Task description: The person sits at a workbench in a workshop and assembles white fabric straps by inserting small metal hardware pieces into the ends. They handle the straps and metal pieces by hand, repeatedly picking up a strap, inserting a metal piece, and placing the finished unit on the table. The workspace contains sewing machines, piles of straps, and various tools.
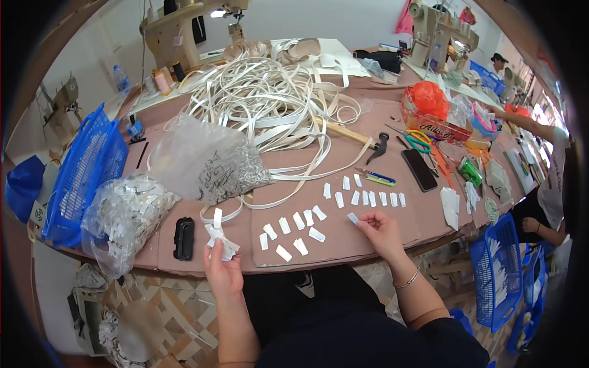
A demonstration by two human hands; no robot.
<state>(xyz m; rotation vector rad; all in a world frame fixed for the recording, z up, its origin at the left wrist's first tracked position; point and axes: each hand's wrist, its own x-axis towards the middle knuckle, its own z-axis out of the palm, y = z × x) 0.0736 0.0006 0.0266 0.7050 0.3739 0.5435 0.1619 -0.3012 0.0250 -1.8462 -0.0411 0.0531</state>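
From where I stand, the person at the cloth-covered table (423,214) has both hands busy with small white fabric strips. The left hand (224,270), at the near edge, holds a loose bunch of strips (219,238) between thumb and fingers, one piece jutting up past the rest. The right hand (381,234) pinches a single strip (353,218) between thumb and forefinger (a thin bracelet (407,279) circles that wrist). Whether that strip touches the cloth, I can't tell.

Between the hands lies a scattered group of strips (283,225), some slanted; farther right, beyond the right hand, more strips (372,198) stand side by side in a rough row, with a few just behind them. Past these rest a pair of thread snips (378,178), a black phone (419,170) and a hammer (381,145), its wooden handle reaching toward a big heap of white straps (257,110) at the far side.

To the left of the left hand sits a black case (183,239), and beyond it a clear bag of small metal pieces (239,175). Farther left, a second plastic bag (132,214) bulges with white pieces beside a blue basket (86,172). Off to the right, a co-worker's arm (531,125) reaches over the table.
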